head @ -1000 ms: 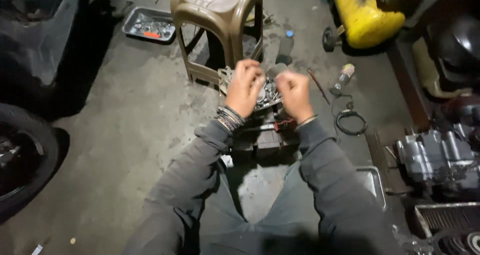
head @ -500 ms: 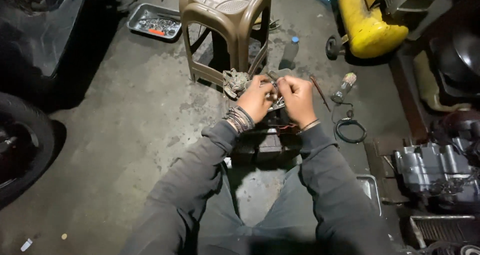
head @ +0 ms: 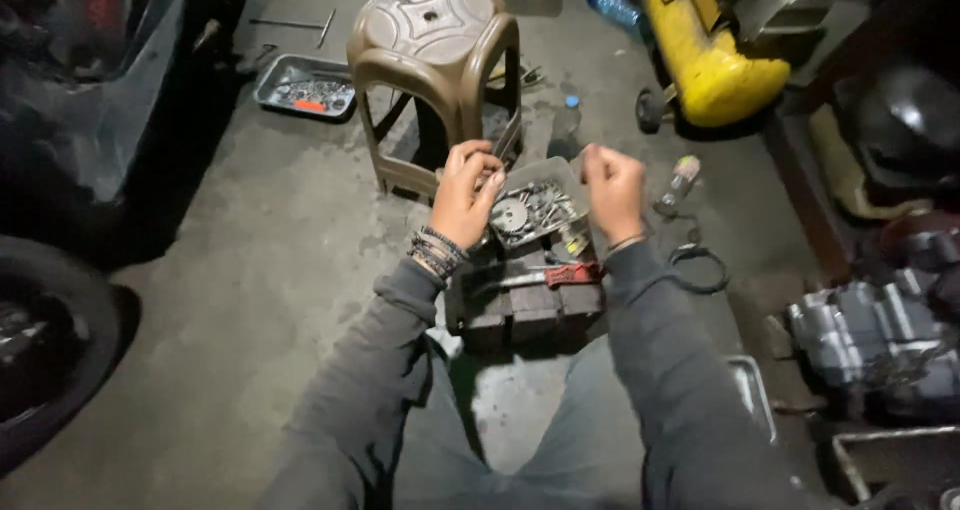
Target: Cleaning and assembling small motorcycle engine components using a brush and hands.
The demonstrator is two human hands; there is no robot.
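Head view | left hand [head: 465, 192] fingers curled, contents unclear | right hand [head: 612, 185] fisted | parts tray [head: 535, 210] lay between, below both, left nearer

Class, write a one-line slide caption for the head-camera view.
Left hand and right hand raised over a tray of small metal parts on a dark crate, beside a brown plastic stool.

Single head-worn view, tilted steeply down and forward. Near: both forearms and lap. Farther ahead: concrete floor [head: 250, 270], brown stool [head: 435, 30].
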